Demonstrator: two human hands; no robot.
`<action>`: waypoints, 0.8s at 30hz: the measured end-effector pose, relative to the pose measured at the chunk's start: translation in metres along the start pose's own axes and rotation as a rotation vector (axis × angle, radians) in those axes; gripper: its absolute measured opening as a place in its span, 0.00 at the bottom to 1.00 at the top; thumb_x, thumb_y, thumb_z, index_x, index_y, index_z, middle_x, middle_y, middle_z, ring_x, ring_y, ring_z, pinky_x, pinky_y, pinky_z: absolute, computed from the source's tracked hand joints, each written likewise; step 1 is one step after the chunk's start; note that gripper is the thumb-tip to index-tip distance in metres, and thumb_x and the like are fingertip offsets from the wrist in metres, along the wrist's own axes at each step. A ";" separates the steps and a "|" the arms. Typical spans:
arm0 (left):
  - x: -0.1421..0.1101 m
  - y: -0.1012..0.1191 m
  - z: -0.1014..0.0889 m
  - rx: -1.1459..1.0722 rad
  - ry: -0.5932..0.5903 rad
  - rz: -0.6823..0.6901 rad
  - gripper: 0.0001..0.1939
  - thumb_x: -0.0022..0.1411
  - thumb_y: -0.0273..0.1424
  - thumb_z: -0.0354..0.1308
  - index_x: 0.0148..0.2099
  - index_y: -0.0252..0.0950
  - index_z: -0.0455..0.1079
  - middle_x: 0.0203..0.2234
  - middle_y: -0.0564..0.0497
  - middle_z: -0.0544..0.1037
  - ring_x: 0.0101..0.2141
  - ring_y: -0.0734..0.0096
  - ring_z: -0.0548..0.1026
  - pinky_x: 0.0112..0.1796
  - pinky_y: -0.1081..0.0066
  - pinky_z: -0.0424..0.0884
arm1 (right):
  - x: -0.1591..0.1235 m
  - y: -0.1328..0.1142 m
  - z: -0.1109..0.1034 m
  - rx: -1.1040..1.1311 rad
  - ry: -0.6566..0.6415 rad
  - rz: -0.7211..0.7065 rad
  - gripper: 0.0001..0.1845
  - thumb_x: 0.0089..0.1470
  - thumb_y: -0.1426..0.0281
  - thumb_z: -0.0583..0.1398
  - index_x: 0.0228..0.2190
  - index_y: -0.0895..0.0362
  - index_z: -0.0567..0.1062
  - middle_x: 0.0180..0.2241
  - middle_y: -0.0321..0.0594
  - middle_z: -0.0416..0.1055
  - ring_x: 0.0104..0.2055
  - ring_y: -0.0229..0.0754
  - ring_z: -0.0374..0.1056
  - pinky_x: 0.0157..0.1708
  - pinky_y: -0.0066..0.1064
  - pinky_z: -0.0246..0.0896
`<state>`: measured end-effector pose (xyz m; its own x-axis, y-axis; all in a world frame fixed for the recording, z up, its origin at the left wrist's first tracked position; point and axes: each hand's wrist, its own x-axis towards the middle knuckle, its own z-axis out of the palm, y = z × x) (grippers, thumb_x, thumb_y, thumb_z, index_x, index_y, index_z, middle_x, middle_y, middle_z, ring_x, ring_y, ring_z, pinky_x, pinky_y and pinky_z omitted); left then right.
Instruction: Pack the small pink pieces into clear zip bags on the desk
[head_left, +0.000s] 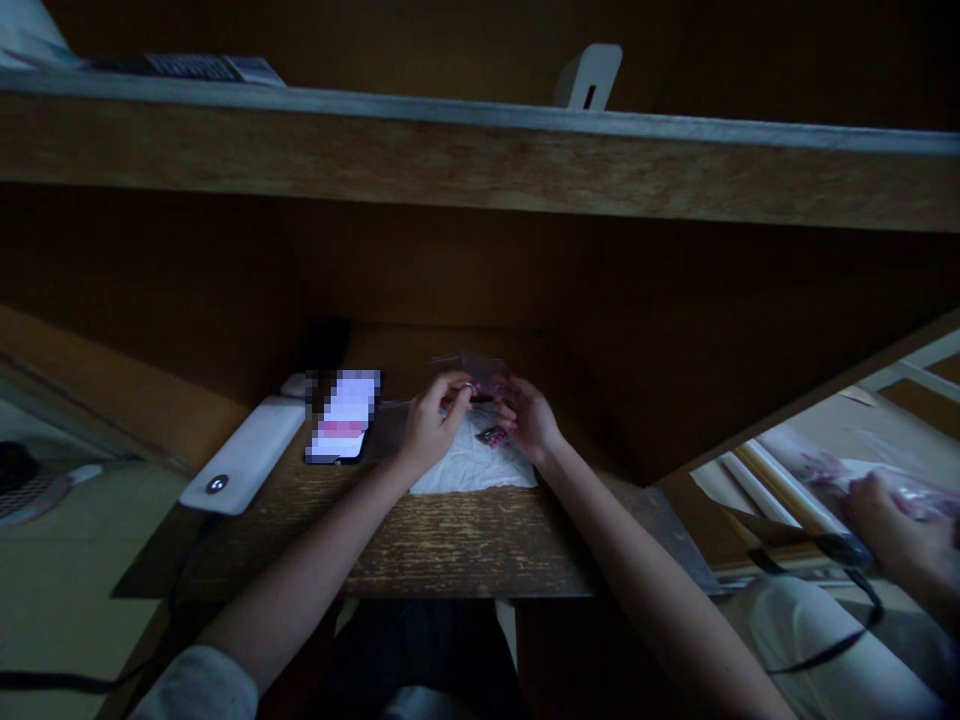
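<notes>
In the centre of the frame, the left hand (435, 422) was pinched, thumb against fingers, on a small shiny pink-and-silver piece (470, 388). Just to its right, the right hand (527, 418) had its fingers curled near that piece, beside pinkish bits too blurred to name; whether it gripped anything could not be told. Behind the 2 hands lay a clear thin plastic bag (484, 370), and below them a cluster of pink and dark metallic pieces (493, 436) rested on a wrinkled white sheet (474, 470). The sheet lay on a worn dark brown wooden desktop (465, 545). Left of centre, a black-edged phone (345, 418) showed a lit white screen with a pink band, its content pixelated and unreadable. Beside it, toward the lower left, was a long white rounded plastic device (251, 455) with 1 round dark button bearing a small pale mark. Across the upper part of the frame ran a wooden shelf (480, 155); printed sheets (202, 68) lay on it at the upper left, their lettering too small to read, and a white upright device (596, 78) with a dark red slot stood at the upper right. At the right edge, another person's hand (889, 515) touched a clear bag with pink contents (919, 495).
</notes>
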<state>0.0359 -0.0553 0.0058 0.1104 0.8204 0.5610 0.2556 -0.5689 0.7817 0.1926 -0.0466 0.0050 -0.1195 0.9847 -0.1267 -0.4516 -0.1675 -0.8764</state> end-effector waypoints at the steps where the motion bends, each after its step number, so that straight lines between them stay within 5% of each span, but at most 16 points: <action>1: 0.000 0.001 0.000 0.003 -0.001 0.002 0.10 0.62 0.34 0.50 0.43 0.36 0.65 0.37 0.48 0.75 0.33 0.75 0.75 0.34 0.75 0.71 | 0.000 0.000 0.000 0.005 -0.005 0.000 0.11 0.47 0.60 0.54 0.28 0.55 0.65 0.18 0.29 0.55 0.15 0.31 0.37 0.15 0.26 0.31; 18: -0.005 0.008 -0.001 0.135 -0.193 0.177 0.15 0.60 0.34 0.52 0.49 0.37 0.65 0.41 0.47 0.74 0.37 0.73 0.74 0.33 0.74 0.73 | 0.005 0.003 -0.007 0.042 -0.047 -0.010 0.14 0.49 0.58 0.55 0.23 0.55 0.60 0.16 0.26 0.51 0.13 0.28 0.35 0.12 0.24 0.32; 24: -0.006 0.003 -0.001 0.183 -0.083 0.241 0.19 0.60 0.33 0.53 0.53 0.37 0.59 0.43 0.46 0.72 0.36 0.73 0.73 0.32 0.74 0.73 | 0.005 0.003 -0.008 0.202 -0.049 0.025 0.09 0.50 0.63 0.55 0.26 0.56 0.64 0.15 0.27 0.53 0.12 0.28 0.37 0.10 0.22 0.33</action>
<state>0.0347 -0.0622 0.0049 0.2645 0.6693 0.6943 0.3805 -0.7340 0.5626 0.1982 -0.0413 -0.0020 -0.1736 0.9774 -0.1206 -0.6152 -0.2033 -0.7617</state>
